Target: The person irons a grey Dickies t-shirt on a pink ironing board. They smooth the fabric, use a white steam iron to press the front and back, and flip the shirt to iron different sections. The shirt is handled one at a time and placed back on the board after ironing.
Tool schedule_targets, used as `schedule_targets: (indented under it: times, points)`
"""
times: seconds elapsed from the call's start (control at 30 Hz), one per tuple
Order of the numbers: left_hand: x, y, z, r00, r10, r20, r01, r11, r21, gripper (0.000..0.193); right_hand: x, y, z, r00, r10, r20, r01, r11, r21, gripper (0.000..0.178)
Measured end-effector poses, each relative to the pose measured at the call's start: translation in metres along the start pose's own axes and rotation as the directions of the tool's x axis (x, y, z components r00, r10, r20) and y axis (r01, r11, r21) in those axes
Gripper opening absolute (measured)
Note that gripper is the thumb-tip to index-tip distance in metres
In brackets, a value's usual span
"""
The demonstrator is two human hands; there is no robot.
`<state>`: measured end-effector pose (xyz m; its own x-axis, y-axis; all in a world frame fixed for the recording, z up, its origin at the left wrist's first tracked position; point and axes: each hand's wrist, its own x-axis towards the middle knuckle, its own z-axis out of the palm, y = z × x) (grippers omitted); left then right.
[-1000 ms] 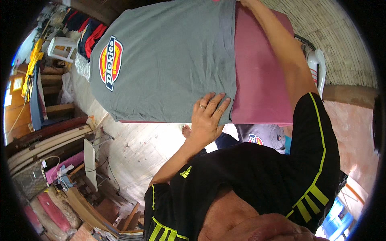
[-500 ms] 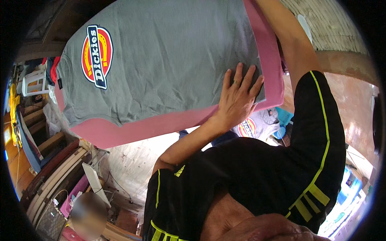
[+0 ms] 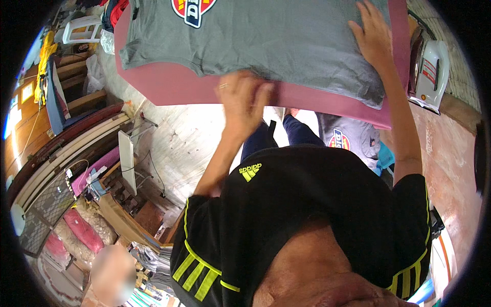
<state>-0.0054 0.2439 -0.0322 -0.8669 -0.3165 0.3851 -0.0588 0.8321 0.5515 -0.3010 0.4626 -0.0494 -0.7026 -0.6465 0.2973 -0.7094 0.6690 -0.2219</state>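
Note:
A grey T-shirt (image 3: pixel 286 38) with a red, yellow and navy printed logo lies spread on a pink padded board (image 3: pixel 169 87). My right hand (image 3: pixel 374 41) rests flat on the shirt near its right end, fingers spread. At the board's near edge, my left hand (image 3: pixel 239 105) is by the shirt's near side. Its fingers are bent and blurred, the thumb stands apart from them, and no cloth shows in its grip. The far part of the shirt lies beyond the picture's top edge.
Another grey shirt (image 3: pixel 353 138) with a similar logo sits below the board, beside a light-blue item (image 3: pixel 384 156). A white and grey appliance (image 3: pixel 429 74) stands at the right. Leftward are a white plastic chair (image 3: pixel 82 29), a small white panel (image 3: pixel 127 161) and stacked rolls (image 3: pixel 66 148).
My left hand has left the shirt's right end and moved left to the near edge. My right hand has come into view on the shirt. The board and shirt now appear higher in the view.

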Motion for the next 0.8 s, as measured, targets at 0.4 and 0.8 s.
schedule_targets:
  times: [0.4,0.8]
  points:
    - [-0.015,-0.096,-0.017,0.827,-0.452,-0.333,0.451,0.888,-0.085,0.036,0.003,0.008,0.013,0.991,0.133,0.013,-0.125,0.961,-0.247,0.062]
    - [-0.021,-0.128,-0.040,0.939,-0.212,-0.271,0.261,0.952,0.157,0.027,-0.080,0.023,0.004,0.994,0.065,-0.085,-0.087,0.953,-0.290,0.061]
